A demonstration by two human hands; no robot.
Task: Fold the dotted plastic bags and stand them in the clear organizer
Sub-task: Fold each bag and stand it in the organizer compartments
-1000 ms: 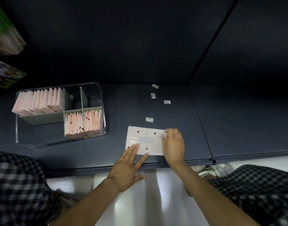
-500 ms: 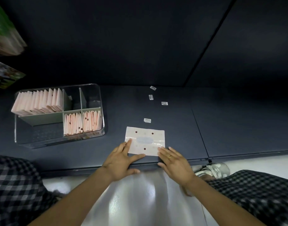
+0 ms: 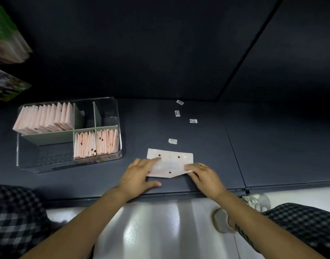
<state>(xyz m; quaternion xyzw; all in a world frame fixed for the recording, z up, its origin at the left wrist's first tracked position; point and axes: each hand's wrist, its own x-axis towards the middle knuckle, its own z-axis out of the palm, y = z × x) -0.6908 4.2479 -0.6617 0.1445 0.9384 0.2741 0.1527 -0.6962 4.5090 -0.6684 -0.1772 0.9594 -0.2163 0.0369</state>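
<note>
A pale pink plastic bag with dark red dots (image 3: pixel 170 161) lies on the dark shelf near its front edge. Its near edge is lifted and bent upward into a shallow point. My left hand (image 3: pixel 140 174) grips the bag's left near corner, fingers over it. My right hand (image 3: pixel 203 174) holds the right near corner, a ring on one finger. To the left stands the clear organizer (image 3: pixel 115 107) with grey dividers. Folded dotted bags (image 3: pixel 97 144) stand in its two front right compartments, and a row of folded pink bags (image 3: pixel 46 116) fills the back left one.
Several small white barcode labels (image 3: pixel 193 120) lie scattered on the shelf behind the bag. The dark shelf's front edge (image 3: pixel 179 195) runs just below my hands. Green and printed packs (image 3: pixel 5 86) hang at the far left. My checked trouser knees show at both lower corners.
Both hands moved from the bag's top to its near edge, then lifted that edge, which now bends up off the shelf.
</note>
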